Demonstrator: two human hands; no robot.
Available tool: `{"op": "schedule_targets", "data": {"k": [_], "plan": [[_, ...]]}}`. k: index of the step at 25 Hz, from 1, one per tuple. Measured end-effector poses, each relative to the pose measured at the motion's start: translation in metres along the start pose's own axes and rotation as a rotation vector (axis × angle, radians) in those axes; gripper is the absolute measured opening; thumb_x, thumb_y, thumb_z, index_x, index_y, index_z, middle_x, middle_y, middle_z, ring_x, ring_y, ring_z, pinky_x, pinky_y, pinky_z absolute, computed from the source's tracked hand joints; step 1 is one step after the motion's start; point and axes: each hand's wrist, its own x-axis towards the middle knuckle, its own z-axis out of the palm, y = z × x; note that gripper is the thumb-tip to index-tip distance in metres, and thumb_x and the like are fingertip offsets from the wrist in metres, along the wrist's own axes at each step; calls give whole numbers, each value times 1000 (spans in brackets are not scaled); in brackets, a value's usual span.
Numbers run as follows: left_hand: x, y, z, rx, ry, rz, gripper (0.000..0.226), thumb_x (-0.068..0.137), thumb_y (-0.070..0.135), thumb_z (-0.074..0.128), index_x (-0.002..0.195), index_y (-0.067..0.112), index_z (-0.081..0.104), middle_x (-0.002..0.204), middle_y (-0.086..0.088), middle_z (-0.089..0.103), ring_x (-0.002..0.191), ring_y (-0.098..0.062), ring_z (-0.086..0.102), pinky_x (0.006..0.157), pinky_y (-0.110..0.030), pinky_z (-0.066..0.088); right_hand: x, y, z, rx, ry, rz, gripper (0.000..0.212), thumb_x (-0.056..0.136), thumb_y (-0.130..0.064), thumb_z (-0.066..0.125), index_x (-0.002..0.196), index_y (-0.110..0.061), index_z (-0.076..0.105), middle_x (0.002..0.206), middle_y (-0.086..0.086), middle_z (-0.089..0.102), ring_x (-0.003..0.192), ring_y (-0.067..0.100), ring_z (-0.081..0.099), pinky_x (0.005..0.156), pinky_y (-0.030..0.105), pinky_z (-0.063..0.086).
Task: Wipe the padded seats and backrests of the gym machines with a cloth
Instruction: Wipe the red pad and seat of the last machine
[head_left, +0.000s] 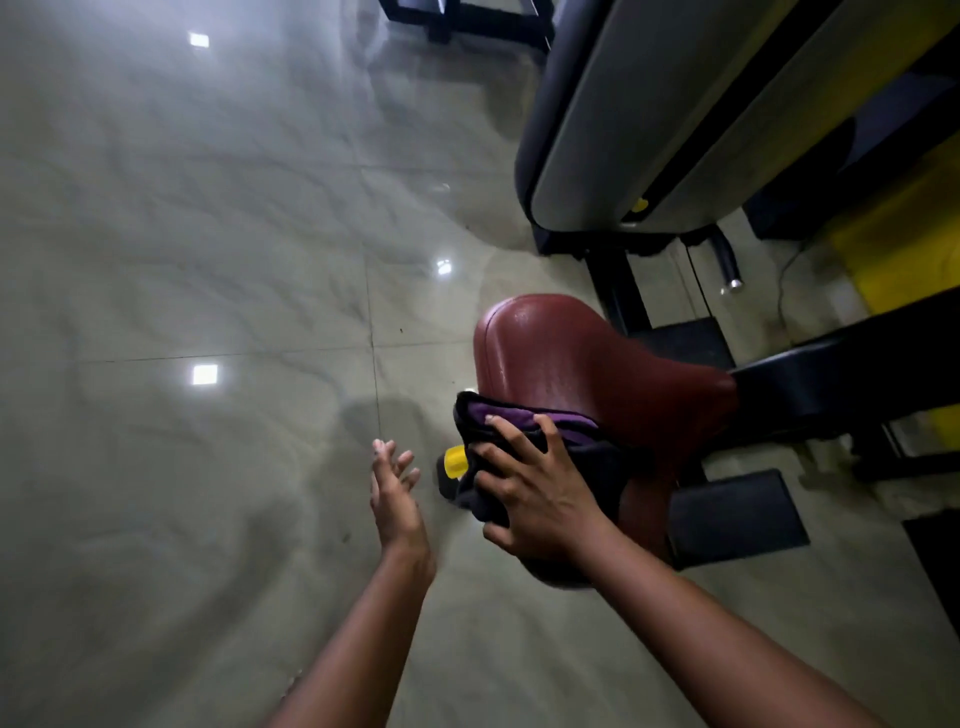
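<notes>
On the seat, the right hand grips the cloth; the left hand hangs open. Press flat, sweep farther.

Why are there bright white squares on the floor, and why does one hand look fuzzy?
Head view: the white squares are probably ceiling lights reflected as glare in the glossy floor; head view: the left hand has smeared fingertips, which looks like motion blur; head view: the room is dim overall.

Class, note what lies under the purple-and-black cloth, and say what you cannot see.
The cloth drapes over the red padded seat's near edge, gripped by the right hand. A yellow knob peeks out at its left. The seat surface beneath is covered.
</notes>
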Motion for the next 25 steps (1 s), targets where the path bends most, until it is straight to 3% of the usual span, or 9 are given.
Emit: {"op": "schedule_targets", "data": {"k": [3,5,10,12,14,17,21,25], "plan": [[1,1,2,30,8,7,48,98,47,31,132,18,49,128,-5,55,107,-17,52,92,-33,33,40,22,-7,13,-22,-53,45,57,-62,57,82,-27,70,98,-7,63,120,23,51,100,51,19],[3,1,9,44,27,-11,50,97,46,33,135,16,48,128,-6,55,108,-18,52,92,-35,34,68,37,-11,76,-41,-39,47,60,-63,49,79,-27,71,95,-7,63,119,23,52,101,51,17],[6,2,55,111,42,-19,56,94,55,32,131,17,52,126,-7,57,114,-25,53,99,-41,38,128,86,-25,166,-143,17,73,60,-67,20,106,-32,65,125,-10,54,132,20,32,103,49,10],[2,3,79,109,35,-42,74,84,73,28,126,19,56,126,-8,59,114,-27,55,103,-44,41,138,97,-27,180,-170,24,71,63,-67,21,109,-33,63,127,-7,53,130,23,33,102,51,17],[0,4,97,151,67,-62,89,76,82,21,126,19,58,129,-12,59,117,-31,55,104,-42,41,131,99,-17,131,-125,-148,62,69,-64,27,106,-31,64,119,-5,58,125,27,40,100,55,23],[-3,7,116,348,122,29,71,92,63,15,133,17,51,136,-18,52,125,-35,48,100,-39,36,126,114,-7,173,-56,-255,59,72,-66,28,106,-32,63,117,-8,59,123,24,44,99,54,28],[0,10,122,592,136,168,62,91,61,19,126,21,51,128,-19,56,117,-37,51,89,-38,38,140,139,-10,274,-99,-55,68,67,-67,18,122,-42,48,129,-11,49,123,20,39,94,44,29],[4,5,125,681,210,235,64,88,64,22,124,22,54,118,-19,62,109,-38,56,85,-39,41,120,164,5,390,-45,187,70,68,-67,18,131,-45,37,135,-9,44,122,22,41,95,43,29]]}}
